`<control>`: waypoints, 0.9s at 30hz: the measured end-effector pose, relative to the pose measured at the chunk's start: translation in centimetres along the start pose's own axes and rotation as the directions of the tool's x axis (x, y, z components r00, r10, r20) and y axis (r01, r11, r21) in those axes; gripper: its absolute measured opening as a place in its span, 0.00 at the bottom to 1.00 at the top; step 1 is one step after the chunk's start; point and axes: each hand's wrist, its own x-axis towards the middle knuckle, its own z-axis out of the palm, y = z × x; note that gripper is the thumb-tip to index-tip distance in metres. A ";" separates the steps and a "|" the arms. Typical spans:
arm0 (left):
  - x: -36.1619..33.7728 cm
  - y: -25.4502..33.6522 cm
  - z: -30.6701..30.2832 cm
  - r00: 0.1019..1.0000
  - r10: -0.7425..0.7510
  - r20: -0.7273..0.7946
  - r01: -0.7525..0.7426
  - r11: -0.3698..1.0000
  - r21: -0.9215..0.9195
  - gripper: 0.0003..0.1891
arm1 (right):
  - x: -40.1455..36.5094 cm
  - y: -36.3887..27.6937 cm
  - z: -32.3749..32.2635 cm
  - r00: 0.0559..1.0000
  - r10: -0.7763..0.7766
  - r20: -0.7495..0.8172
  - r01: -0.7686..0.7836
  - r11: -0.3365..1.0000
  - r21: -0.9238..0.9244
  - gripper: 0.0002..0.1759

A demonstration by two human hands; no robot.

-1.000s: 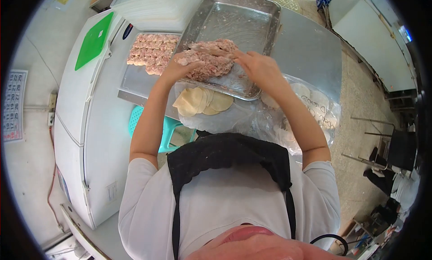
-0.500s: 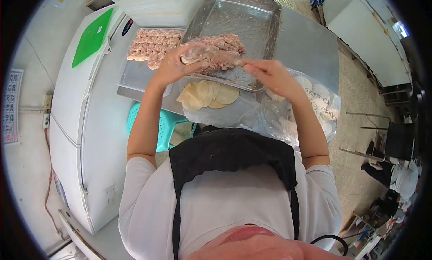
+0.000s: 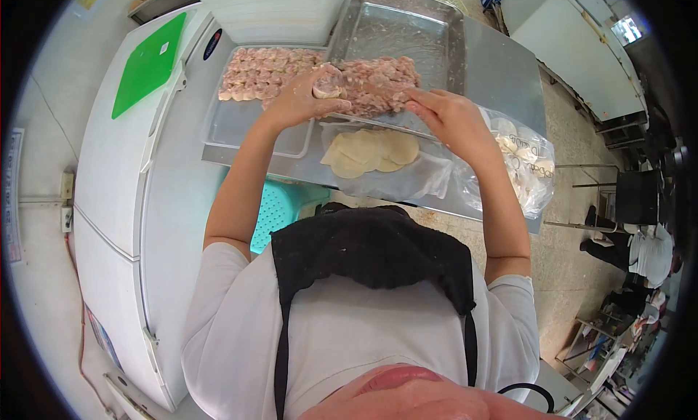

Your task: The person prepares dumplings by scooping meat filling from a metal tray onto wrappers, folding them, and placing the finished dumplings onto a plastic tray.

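Observation:
My left hand (image 3: pixel 297 104) is cupped around an open-topped dumpling (image 3: pixel 329 89) filled with pink minced meat, at the near left edge of the metal tray (image 3: pixel 456 45). My right hand (image 3: pixel 456 122) is closed on the handle of a thin flat spatula; its blade is blurred and lies over the mound of minced meat (image 3: pixel 389 78). Below the hands, round yellowish wrappers (image 3: pixel 371 154) overlap on a plastic sheet. Left of my left hand, rows of filled dumplings (image 3: pixel 269 65) stand close together in a shallow clear tray (image 3: pixel 243 128).
A bag of pale round items (image 3: pixel 520 162) lies right of my right forearm. Stacked clear containers (image 3: pixel 273 16) stand behind the dumplings. A white freezer (image 3: pixel 109 158) with a green board (image 3: pixel 151 64) is at left, a turquoise stool (image 3: pixel 280 209) below the table. Another person (image 3: pixel 647 256) is far right.
The view has shifted, so the table items appear farther right. My left hand still cups the dumpling, and my right hand remains on the spatula over the meat.

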 end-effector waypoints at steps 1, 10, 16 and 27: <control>-0.6 -0.3 -1.0 0.977 -0.183 0.109 0.195 0.974 -0.111 0.19 | 0.4 -1.3 -0.3 0.999 0.050 0.017 -0.051 0.996 0.068 0.18; -4.5 -7.7 -9.0 0.996 0.079 0.048 -0.079 0.997 0.005 0.29 | 2.6 -5.2 7.9 0.993 0.103 0.064 -0.111 0.986 0.126 0.18; -6.8 -22.9 -8.5 0.971 0.034 -0.235 0.060 0.922 0.384 0.31 | -4.0 -1.1 9.7 0.846 0.532 0.039 -0.488 0.743 0.458 0.19; -3.8 -24.2 -2.2 0.940 -0.050 -0.338 0.129 0.968 0.215 0.38 | -7.6 -1.4 7.8 0.675 0.738 0.000 -0.629 0.576 0.522 0.20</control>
